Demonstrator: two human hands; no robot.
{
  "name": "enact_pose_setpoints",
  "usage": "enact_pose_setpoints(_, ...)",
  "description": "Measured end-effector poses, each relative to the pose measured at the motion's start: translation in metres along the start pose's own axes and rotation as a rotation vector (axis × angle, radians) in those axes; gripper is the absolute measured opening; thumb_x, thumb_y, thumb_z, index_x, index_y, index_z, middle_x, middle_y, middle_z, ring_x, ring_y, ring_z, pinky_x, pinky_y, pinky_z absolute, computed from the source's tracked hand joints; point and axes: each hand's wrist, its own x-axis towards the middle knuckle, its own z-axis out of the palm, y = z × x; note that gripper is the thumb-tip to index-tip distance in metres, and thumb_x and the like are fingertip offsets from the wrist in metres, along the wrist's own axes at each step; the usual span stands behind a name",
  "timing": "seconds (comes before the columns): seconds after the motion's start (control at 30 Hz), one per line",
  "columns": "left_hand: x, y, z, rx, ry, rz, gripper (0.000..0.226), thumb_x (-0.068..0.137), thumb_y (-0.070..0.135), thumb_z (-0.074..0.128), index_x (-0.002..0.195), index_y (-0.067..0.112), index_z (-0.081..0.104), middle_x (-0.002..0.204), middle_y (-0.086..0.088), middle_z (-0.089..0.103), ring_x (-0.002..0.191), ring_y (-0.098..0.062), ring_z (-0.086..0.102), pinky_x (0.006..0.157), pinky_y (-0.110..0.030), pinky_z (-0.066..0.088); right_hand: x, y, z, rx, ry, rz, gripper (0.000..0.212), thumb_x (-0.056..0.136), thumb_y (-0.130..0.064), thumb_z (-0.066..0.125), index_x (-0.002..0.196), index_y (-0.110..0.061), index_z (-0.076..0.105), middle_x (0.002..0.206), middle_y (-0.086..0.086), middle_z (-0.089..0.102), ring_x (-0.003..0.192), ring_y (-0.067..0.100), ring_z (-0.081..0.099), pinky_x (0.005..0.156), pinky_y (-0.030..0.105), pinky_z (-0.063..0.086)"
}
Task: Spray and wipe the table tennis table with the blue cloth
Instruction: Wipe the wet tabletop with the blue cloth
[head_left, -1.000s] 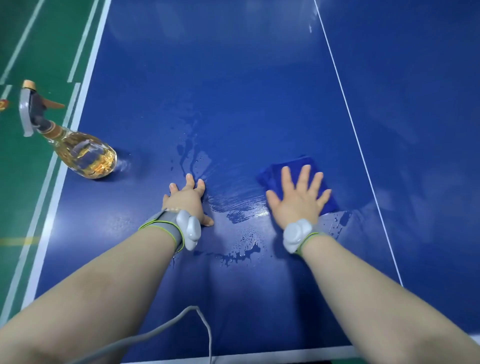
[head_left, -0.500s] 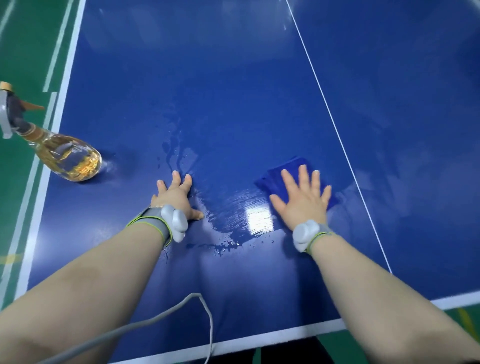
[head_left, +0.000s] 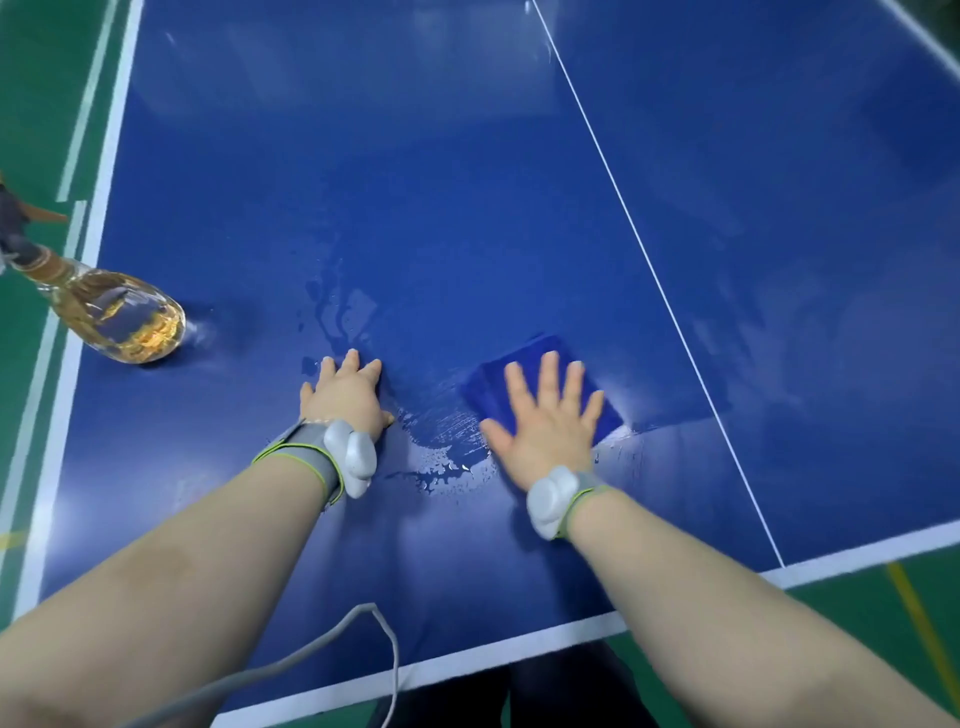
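My right hand (head_left: 545, 415) lies flat with spread fingers on the folded blue cloth (head_left: 602, 410), pressing it onto the blue table tennis table (head_left: 467, 182). My left hand (head_left: 345, 397) rests palm-down on the table to the left of the cloth, fingers straight. Between and just below the two hands the surface shines with wet streaks and droplets (head_left: 441, 457). A clear spray bottle (head_left: 119, 317) of amber liquid stands near the table's left edge, its trigger head partly cut off by the frame.
The white centre line (head_left: 649, 260) runs to the right of the cloth. The table's white near edge (head_left: 467, 660) and left edge (head_left: 78, 364) border a green floor (head_left: 31, 104). A grey cable (head_left: 332, 639) hangs over the near edge.
My right hand and the cloth have slid back and forth over the wet patch, a little left now. My left hand stays planted. The view has shifted, showing more of the near edge.
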Motion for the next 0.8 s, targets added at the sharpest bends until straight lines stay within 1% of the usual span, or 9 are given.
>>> enact_pose_setpoints(0.1,-0.012,0.005,0.004,0.012,-0.018,0.008,0.059,0.091,0.032,0.058,0.143,0.024,0.032,0.155,0.000,0.018,0.142,-0.027,0.013,0.113,-0.050,0.022,-0.026,-0.035,0.013,-0.054,-0.092,-0.264,0.081,0.091,-0.067,0.039,0.155,-0.036,0.001,0.162,0.008,-0.021,0.145,0.039,-0.025,0.111,0.063,-0.015)
enact_pose_setpoints(0.17,-0.022,0.009,0.006,0.017,-0.002,0.002,0.050,0.093,0.026,0.051,0.141,0.023,0.035,0.153,-0.001,0.020,0.140,-0.027,0.016,0.112,-0.050,0.022,-0.031,-0.038,0.016,-0.066,-0.116,-0.340,0.080,0.090,-0.068,0.040,0.155,-0.039,0.003,0.162,0.005,-0.021,0.145,0.036,-0.026,0.112,0.062,-0.017)
enact_pose_setpoints(0.23,-0.033,0.012,0.010,0.019,0.013,-0.006,0.049,0.093,0.025,0.050,0.140,0.022,0.035,0.151,-0.001,0.023,0.139,-0.026,0.019,0.111,-0.050,0.024,-0.028,-0.029,0.015,-0.042,-0.119,-0.349,0.079,0.089,-0.069,0.041,0.154,-0.042,0.005,0.163,0.001,-0.019,0.146,0.032,-0.025,0.113,0.059,-0.016)
enact_pose_setpoints(0.27,-0.036,0.013,0.012,0.022,0.015,-0.004,0.052,0.093,0.028,0.052,0.141,0.022,0.035,0.150,-0.001,0.024,0.138,-0.026,0.020,0.111,-0.050,0.025,-0.026,-0.020,0.014,-0.027,-0.106,-0.333,0.078,0.089,-0.069,0.042,0.154,-0.043,0.007,0.163,-0.001,-0.018,0.147,0.031,-0.024,0.113,0.058,-0.016)
enact_pose_setpoints(0.33,-0.049,0.018,0.018,0.022,-0.001,-0.006,0.056,0.091,0.034,0.055,0.141,0.022,0.034,0.150,-0.001,0.024,0.137,-0.025,0.022,0.109,-0.050,0.027,-0.024,0.007,0.010,0.001,-0.065,-0.240,0.076,0.088,-0.069,0.042,0.153,-0.045,0.009,0.164,-0.003,-0.015,0.148,0.029,-0.020,0.115,0.057,-0.013)
enact_pose_setpoints(0.47,-0.062,0.026,0.022,0.006,-0.015,0.004,0.060,0.087,0.042,0.058,0.139,0.024,0.035,0.152,0.000,0.023,0.137,-0.026,0.023,0.107,-0.050,0.029,-0.013,0.077,-0.003,0.053,0.017,0.048,0.077,0.087,-0.071,0.041,0.153,-0.045,0.010,0.164,-0.003,-0.010,0.150,0.028,-0.014,0.116,0.057,-0.006)
enact_pose_setpoints(0.6,-0.085,0.039,0.034,0.008,-0.076,0.009,0.077,0.078,0.045,0.069,0.142,0.025,0.030,0.155,0.001,0.016,0.139,-0.026,0.019,0.109,-0.054,0.026,-0.017,0.152,-0.014,0.095,0.035,0.258,0.078,0.089,-0.071,0.039,0.155,-0.040,0.010,0.164,-0.002,-0.010,0.150,0.029,-0.014,0.117,0.059,-0.004)
enact_pose_setpoints(0.7,-0.098,0.044,0.042,0.044,-0.129,-0.008,0.093,0.071,0.046,0.074,0.146,0.028,0.022,0.157,0.002,0.009,0.141,-0.026,0.015,0.110,-0.055,0.024,-0.020,0.164,-0.014,0.115,0.030,0.319,0.078,0.090,-0.070,0.037,0.156,-0.037,0.008,0.164,0.001,-0.011,0.149,0.030,-0.015,0.117,0.059,-0.004)
enact_pose_setpoints(0.8,-0.109,0.049,0.050,0.065,-0.165,-0.039,0.104,0.069,0.047,0.077,0.150,0.030,0.013,0.159,0.003,0.001,0.145,-0.027,0.007,0.112,-0.055,0.020,-0.025,0.144,-0.010,0.105,0.017,0.337,0.081,0.091,-0.070,0.034,0.156,-0.035,0.003,0.164,0.006,-0.013,0.148,0.035,-0.016,0.116,0.063,-0.002)
